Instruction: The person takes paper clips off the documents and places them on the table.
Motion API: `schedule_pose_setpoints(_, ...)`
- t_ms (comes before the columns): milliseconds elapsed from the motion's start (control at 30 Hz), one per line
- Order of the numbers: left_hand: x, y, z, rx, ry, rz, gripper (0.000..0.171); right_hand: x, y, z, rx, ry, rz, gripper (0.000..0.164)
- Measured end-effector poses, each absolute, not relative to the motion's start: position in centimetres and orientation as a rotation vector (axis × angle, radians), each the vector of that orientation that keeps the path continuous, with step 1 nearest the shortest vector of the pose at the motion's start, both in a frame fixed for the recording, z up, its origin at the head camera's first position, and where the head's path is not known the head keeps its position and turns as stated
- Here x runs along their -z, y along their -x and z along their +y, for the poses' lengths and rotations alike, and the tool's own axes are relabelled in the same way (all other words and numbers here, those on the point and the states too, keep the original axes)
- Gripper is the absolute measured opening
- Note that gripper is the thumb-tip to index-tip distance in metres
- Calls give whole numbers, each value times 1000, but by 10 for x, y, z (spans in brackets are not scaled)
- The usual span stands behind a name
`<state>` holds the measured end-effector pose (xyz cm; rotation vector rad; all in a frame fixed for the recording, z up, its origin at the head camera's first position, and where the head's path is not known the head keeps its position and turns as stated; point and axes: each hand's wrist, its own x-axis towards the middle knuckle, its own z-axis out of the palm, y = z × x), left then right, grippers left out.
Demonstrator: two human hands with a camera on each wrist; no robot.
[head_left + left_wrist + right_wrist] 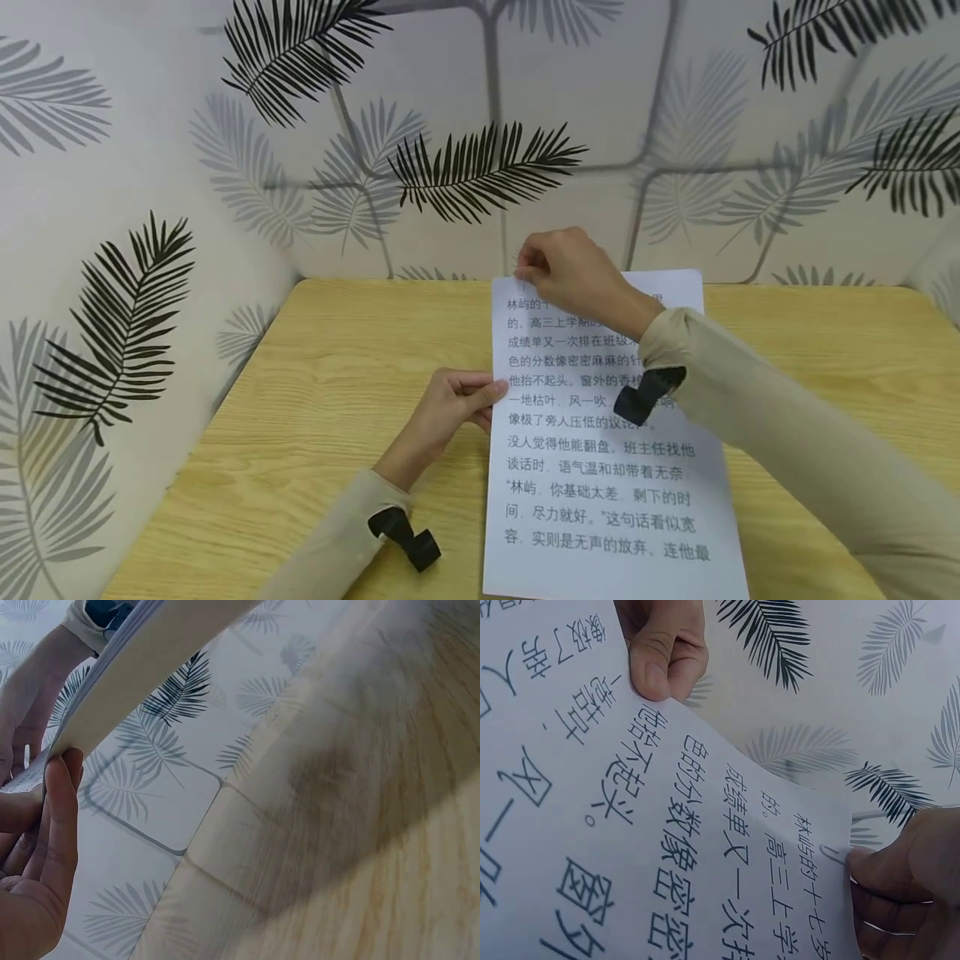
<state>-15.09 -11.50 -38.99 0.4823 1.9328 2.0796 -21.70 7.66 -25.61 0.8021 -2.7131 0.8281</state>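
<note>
A printed sheet of paper with lines of Chinese text is held up above the table; in the left wrist view its edge looks like more than one sheet. My left hand pinches the left edge, thumb on the printed side and fingers behind. At the top left corner, my right hand pinches a thin wire paper clip, whose rounded loop lies over the printed side. The rest of the clip is hidden by the fingers. In the right wrist view, the left thumb presses on the sheet's edge.
Under the paper is a wood-grain table. A wall with a leaf pattern rises behind the table's far edge. Each sleeve carries a black strap near the wrist.
</note>
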Motion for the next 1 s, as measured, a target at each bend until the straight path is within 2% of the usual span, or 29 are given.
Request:
schedule_pose_setpoints(367, 385, 147, -112, -2068, -480, 1942, 27, 256, 214, 78, -805, -737, -2783, 7)
schedule_pose_setpoints(667, 390, 143, -108, -2051, -476, 1953, 26, 248, 213, 88, -902, -693, -2678, 19)
schedule_pose_setpoints(1000, 388, 142, -107, -2031, -496, 1989, 26, 246, 209, 110, -918, -623, -2696, 14)
